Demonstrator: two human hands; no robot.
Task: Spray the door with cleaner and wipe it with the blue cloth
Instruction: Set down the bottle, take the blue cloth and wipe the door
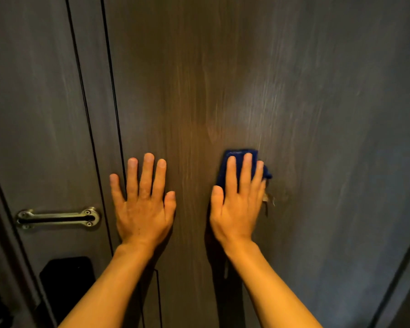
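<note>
The dark wood-grain door (pixel 223 79) fills the view in front of me. My right hand (pixel 238 200) lies flat on it and presses the folded blue cloth (pixel 239 157) against the surface; the cloth shows above and to the right of my fingers. My left hand (pixel 143 200) rests flat on the door with fingers spread, holding nothing, just right of the vertical grooves. Pale streaks run down the door above the cloth. A small chipped spot (pixel 269 201) sits right of my right hand. No spray bottle is in view.
A metal swing-bar latch (pixel 57 217) is screwed on at the left, beside the door's edge. Below it is a black lock body (pixel 68 275). The right edge of the door (pixel 407 256) slants down at the far right.
</note>
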